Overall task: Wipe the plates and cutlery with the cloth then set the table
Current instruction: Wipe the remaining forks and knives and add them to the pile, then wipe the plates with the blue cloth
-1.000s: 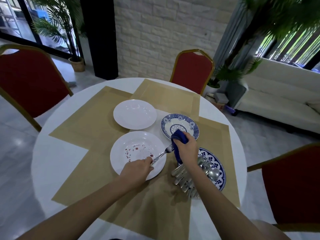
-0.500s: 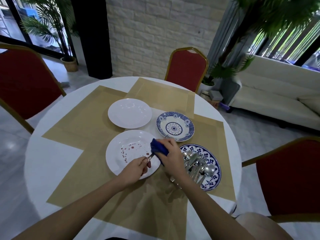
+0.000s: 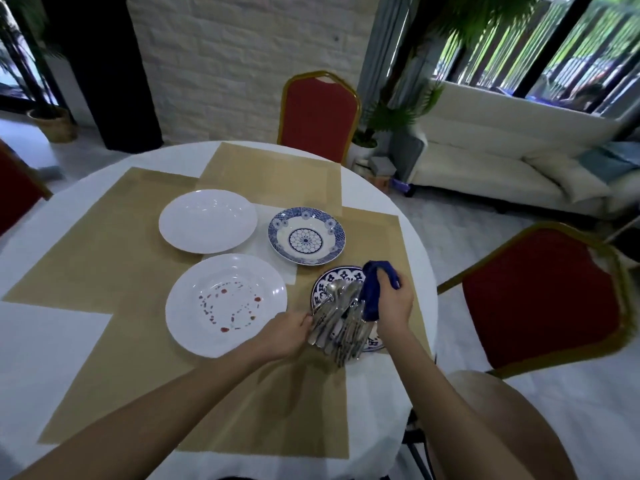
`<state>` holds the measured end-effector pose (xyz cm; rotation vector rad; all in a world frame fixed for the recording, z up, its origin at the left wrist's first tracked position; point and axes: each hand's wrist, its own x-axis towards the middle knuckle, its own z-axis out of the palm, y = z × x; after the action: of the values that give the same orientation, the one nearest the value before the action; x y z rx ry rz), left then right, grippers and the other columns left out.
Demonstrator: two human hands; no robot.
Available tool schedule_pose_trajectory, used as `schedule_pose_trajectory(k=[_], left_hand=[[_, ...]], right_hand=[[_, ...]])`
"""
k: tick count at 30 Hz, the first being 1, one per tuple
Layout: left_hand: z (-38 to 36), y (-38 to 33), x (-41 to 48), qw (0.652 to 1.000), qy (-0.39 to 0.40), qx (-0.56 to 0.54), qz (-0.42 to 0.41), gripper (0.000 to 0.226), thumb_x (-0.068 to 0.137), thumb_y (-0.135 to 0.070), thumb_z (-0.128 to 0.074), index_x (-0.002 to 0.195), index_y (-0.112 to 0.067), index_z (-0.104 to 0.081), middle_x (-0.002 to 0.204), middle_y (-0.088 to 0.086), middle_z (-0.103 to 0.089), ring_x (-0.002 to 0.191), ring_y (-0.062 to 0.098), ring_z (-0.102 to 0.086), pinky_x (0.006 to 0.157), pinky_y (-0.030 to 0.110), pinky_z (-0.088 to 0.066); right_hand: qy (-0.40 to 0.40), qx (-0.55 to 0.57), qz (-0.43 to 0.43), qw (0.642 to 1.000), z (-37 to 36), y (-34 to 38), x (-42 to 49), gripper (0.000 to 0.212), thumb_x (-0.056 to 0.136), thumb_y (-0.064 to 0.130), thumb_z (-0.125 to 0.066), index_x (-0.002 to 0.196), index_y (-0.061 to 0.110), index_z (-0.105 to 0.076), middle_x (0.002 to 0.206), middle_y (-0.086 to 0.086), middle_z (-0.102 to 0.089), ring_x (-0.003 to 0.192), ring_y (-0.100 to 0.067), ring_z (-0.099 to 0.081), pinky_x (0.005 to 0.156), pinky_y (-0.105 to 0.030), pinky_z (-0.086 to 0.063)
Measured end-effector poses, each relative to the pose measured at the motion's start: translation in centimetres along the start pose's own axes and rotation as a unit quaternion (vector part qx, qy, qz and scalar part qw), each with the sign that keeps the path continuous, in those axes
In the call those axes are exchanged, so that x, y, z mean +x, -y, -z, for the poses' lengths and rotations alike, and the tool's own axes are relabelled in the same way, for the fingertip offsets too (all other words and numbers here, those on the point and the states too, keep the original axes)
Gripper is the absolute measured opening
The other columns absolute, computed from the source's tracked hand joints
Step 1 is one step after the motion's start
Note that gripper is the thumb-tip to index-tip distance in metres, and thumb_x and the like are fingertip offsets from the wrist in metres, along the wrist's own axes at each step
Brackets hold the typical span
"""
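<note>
My right hand point(image 3: 394, 306) grips a dark blue cloth point(image 3: 375, 289) above the right side of a blue patterned plate point(image 3: 323, 289). A pile of silver cutlery point(image 3: 341, 322) lies on that plate. My left hand point(image 3: 287, 332) pinches one piece of cutlery at the pile's left edge. A white plate with red stains point(image 3: 225, 303) sits just left of my left hand. Behind it are a clean white plate point(image 3: 207, 220) and a blue patterned bowl point(image 3: 306, 235).
Tan placemats point(image 3: 104, 244) overlap on the round white table point(image 3: 45, 358). Red chairs stand at the far side point(image 3: 318, 116), the right point(image 3: 540, 299) and the left point(image 3: 14, 195). A white sofa point(image 3: 502, 168) and potted plants are beyond.
My left hand carried the wiped fork from over the stained plate to the cutlery pile. My right hand with the cloth moved right, above the patterned plate. The camera turned right.
</note>
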<state>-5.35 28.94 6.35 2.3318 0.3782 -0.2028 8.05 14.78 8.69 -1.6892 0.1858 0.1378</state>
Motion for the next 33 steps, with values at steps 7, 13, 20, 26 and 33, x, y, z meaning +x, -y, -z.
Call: schedule_pose_trajectory(k=[7, 13, 20, 26, 33], left_hand=[[-2.6, -2.8, 1.7, 0.994, 0.051, 0.054, -0.08, 0.044, 0.1, -0.018, -0.038, 0.143, -0.012, -0.034, 0.137, 0.014, -0.048, 0.114, 0.028, -0.054, 0.094, 0.035, -0.043], [-1.8, -2.8, 0.3, 0.998, -0.033, 0.009, -0.05, 0.035, 0.099, -0.017, -0.04, 0.134, -0.019, -0.048, 0.111, 0.009, -0.065, 0.089, 0.017, -0.059, 0.078, 0.028, -0.049], [3.1, 3.9, -2.9, 0.947, -0.313, -0.035, 0.058, 0.031, 0.093, -0.007, -0.046, 0.118, -0.015, -0.063, 0.124, 0.003, -0.062, 0.112, 0.021, -0.056, 0.094, 0.03, -0.043], [6.6, 13.2, -6.5, 0.911, -0.294, -0.071, 0.28, 0.063, 0.087, -0.007, -0.052, 0.145, -0.01, -0.029, 0.146, 0.016, -0.032, 0.129, 0.038, -0.037, 0.102, 0.048, -0.038], [6.8, 14.8, -8.7, 0.9, -0.22, -0.309, 0.214, 0.087, 0.06, -0.05, -0.058, 0.138, -0.017, -0.035, 0.126, -0.009, -0.05, 0.113, 0.018, -0.053, 0.096, 0.039, -0.046]], right_hand=[[0.0, 0.176, -0.142, 0.974, 2.0, -1.3, -1.3, 0.024, 0.093, 0.013, -0.059, 0.115, 0.014, -0.052, 0.101, -0.006, -0.062, 0.087, -0.021, -0.06, 0.076, -0.036, -0.051], [0.024, 0.242, -0.128, 0.961, 1.4, -0.9, -1.5, 0.03, 0.094, 0.007, -0.051, 0.123, 0.014, -0.048, 0.107, -0.008, -0.06, 0.09, -0.021, -0.06, 0.072, -0.033, -0.052], [0.163, 0.218, -0.146, 0.951, -4.6, -0.3, -3.6, 0.03, 0.094, 0.004, -0.045, 0.118, 0.015, -0.057, 0.11, -0.009, -0.065, 0.093, -0.025, -0.063, 0.078, -0.039, -0.054], [0.262, -0.141, 0.087, 0.951, -10.7, -2.0, -6.8, 0.042, 0.089, 0.008, -0.059, 0.129, 0.022, -0.057, 0.119, 0.005, -0.062, 0.106, -0.012, -0.058, 0.094, -0.028, -0.048], [0.35, -0.582, 0.333, 0.654, -14.3, -7.2, -11.0, 0.05, 0.099, 0.04, -0.028, 0.145, 0.025, -0.039, 0.156, -0.003, -0.027, 0.144, -0.027, -0.021, 0.115, -0.048, -0.016]])
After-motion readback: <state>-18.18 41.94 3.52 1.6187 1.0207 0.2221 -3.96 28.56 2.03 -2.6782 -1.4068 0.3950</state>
